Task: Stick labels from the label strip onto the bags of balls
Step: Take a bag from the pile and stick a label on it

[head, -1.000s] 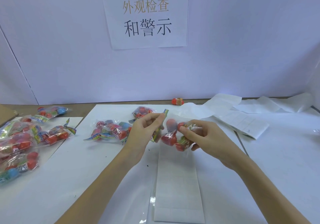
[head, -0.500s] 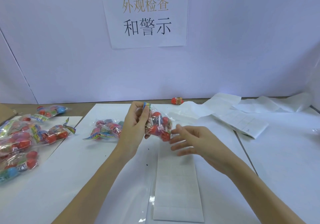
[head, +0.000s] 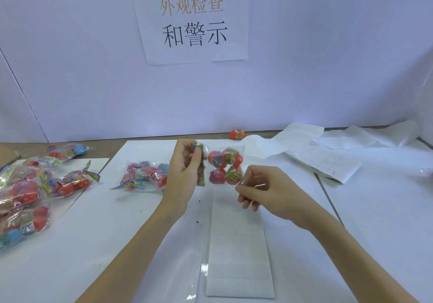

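The left hand (head: pixel 185 169) pinches a bag of balls (head: pixel 222 165) by its coloured header end, holding it up off the counter (head: pixel 117 232) toward the back of the middle sheet. The right hand (head: pixel 260 189) sits just beside the bag's lower corner, fingers curled with the tips drawn together as if nipping something small; whether a label is between them I cannot tell.

The bag looks light and floppy, thin clear film over a handful of round balls that would roll about inside. The film is likely slick and crinkly, so the flat printed header seems the sure place to hold it, and a smooth stretch of film pulled taut over a ball would take a label best.

The label strip (head: pixel 239 244) lies flat on the counter, running from below the hands toward the near edge. Another bag (head: pixel 143 176) rests just left of the left hand, and a heap of bags (head: pixel 25 190) crowds the left edge. Loose backing paper (head: pixel 323 155) trails toward the far right corner, with a single stray ball (head: pixel 237 134) by the back edge. A plain pale wall carries a printed sign (head: pixel 194 19).
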Available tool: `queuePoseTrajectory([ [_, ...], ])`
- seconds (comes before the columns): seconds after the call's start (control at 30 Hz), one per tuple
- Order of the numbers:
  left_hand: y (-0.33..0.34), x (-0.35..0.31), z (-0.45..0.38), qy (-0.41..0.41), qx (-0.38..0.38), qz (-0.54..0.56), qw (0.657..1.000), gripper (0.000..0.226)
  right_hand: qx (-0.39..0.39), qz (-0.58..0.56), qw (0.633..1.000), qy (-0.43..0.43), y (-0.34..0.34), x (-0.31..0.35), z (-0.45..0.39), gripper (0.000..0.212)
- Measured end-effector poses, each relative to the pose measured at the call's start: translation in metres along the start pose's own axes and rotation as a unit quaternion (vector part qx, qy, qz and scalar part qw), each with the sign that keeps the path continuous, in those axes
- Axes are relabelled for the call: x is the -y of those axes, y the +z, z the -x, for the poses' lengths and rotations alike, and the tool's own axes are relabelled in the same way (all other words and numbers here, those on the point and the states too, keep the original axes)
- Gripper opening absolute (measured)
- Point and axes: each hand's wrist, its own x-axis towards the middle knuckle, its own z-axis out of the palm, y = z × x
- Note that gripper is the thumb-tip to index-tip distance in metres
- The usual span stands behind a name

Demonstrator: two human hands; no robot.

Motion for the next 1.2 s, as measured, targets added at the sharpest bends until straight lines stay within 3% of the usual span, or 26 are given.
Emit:
queuePoseTrajectory([
  [0.07, -0.002, -0.001, 0.000, -0.011, 0.023, -0.004, 1.000, 0.008, -0.089, 0.041, 0.995, -0.017, 0.000, -0.003, -0.001, 0.013],
  [0.13, -0.002, -0.006, 0.001, -0.013, 0.038, -0.011, 0.999, 0.012, -0.142, -0.040, 0.989, -0.010, -0.001, -0.005, -0.004, 0.012],
  [0.2, -0.002, -0.011, 0.001, -0.004, 0.055, 0.008, 0.998, 0.019, -0.129, -0.223, 0.966, 0.030, -0.003, -0.004, -0.007, 0.019],
  [0.27, -0.002, -0.015, 0.003, 0.013, 0.078, 0.037, 0.996, 0.019, -0.076, -0.425, 0.900, 0.065, -0.005, 0.000, -0.007, 0.028],
  [0.33, -0.004, -0.017, 0.004, 0.053, 0.094, 0.006, 0.994, 0.011, -0.065, -0.501, 0.859, 0.079, -0.010, -0.001, -0.008, 0.046],
  [0.37, -0.005, -0.018, 0.004, 0.076, 0.105, -0.030, 0.991, 0.008, -0.070, -0.503, 0.858, 0.078, -0.011, -0.002, -0.009, 0.047],
  [0.47, -0.009, -0.013, 0.002, 0.093, 0.130, -0.088, 0.983, 0.012, -0.101, -0.472, 0.873, 0.061, -0.014, -0.002, -0.012, 0.018],
  [0.57, -0.002, -0.011, 0.001, -0.049, 0.129, 0.057, 0.989, 0.026, -0.102, -0.424, 0.900, 0.018, -0.015, -0.006, -0.014, 0.053],
  [0.63, 0.003, -0.009, 0.001, -0.137, 0.121, 0.139, 0.973, 0.037, -0.087, -0.376, 0.923, 0.001, -0.011, -0.005, -0.013, 0.054],
  [0.77, 0.006, -0.008, 0.006, -0.082, 0.095, 0.030, 0.992, 0.032, -0.066, -0.328, 0.943, 0.003, -0.005, -0.009, -0.011, 0.038],
  [0.87, 0.007, -0.007, 0.006, -0.070, 0.058, 0.033, 0.995, 0.021, -0.101, -0.351, 0.931, 0.015, -0.001, -0.006, -0.010, 0.036],
  [1.0, 0.015, -0.006, 0.009, -0.028, 0.034, 0.015, 0.999, 0.022, -0.134, -0.338, 0.932, 0.005, 0.007, -0.003, -0.009, 0.037],
  [1.2, 0.009, -0.005, 0.010, 0.051, -0.015, -0.069, 0.996, 0.020, -0.001, -0.284, 0.958, 0.025, 0.005, 0.000, -0.004, 0.033],
])
